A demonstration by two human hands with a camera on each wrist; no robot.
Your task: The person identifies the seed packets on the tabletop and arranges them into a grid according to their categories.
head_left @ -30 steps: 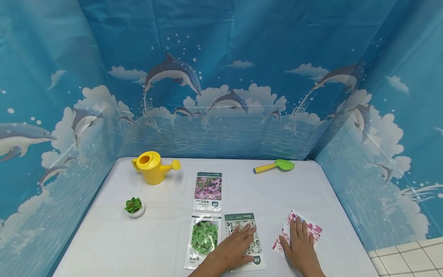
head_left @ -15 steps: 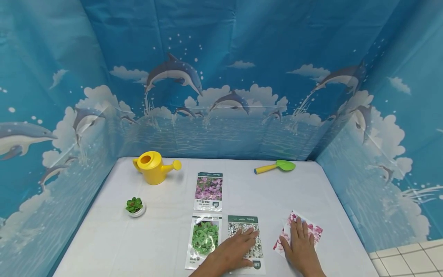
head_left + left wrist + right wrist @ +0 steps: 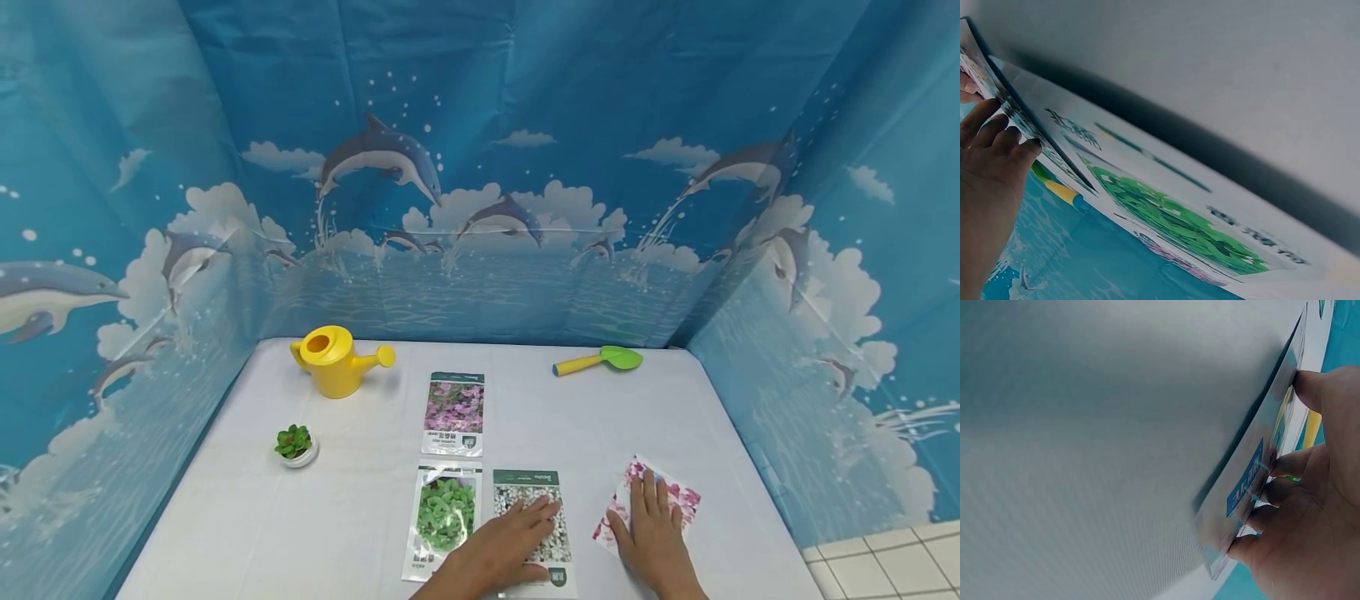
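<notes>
In the head view my left hand [image 3: 501,546] lies flat with spread fingers on a seed packet with white flowers [image 3: 557,533]. Just left of that packet lies another with green leaves [image 3: 446,512], also large in the left wrist view. Beyond it, a third packet shows pink-purple flowers [image 3: 453,412]. My right hand [image 3: 654,533] rests, fingers extended, on a flat, turned packet with pink floral print [image 3: 684,500], covering its middle. In the right wrist view the fingertips touch this packet's surface [image 3: 1210,534], beside a blue label. Neither hand grips anything.
A yellow watering can [image 3: 333,367] stands at the back left, with a small potted succulent [image 3: 296,446] nearer. A toy trowel [image 3: 600,360] with a green blade lies at the back right. Dolphin-print curtains [image 3: 465,292] enclose the white table [image 3: 360,517] on three sides.
My left hand has slid the white-flower packet slightly right and towards me, and the packet has turned straighter. The right hand stays on the pink floral packet.
</notes>
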